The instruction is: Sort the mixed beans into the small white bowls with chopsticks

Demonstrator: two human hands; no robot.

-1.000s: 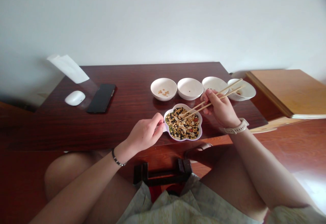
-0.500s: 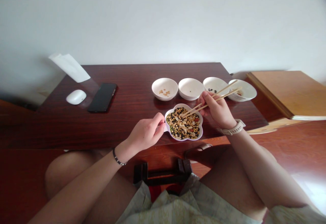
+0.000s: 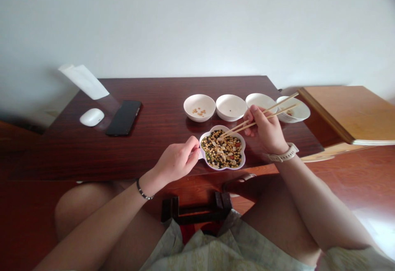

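On the dark wooden counter (image 3: 77, 156), a flower-shaped white dish (image 3: 245, 156) heaped with mixed beans (image 3: 222, 151) sits just in front of four white bowls (image 3: 199, 116). The left hand (image 3: 175, 160) lies palm-down, its fingers (image 3: 193, 151) curled onto the dish's rim. The right hand (image 3: 267, 129) is raised at the wrist, clenching wooden chopsticks (image 3: 262, 114) with their tips over the beans.
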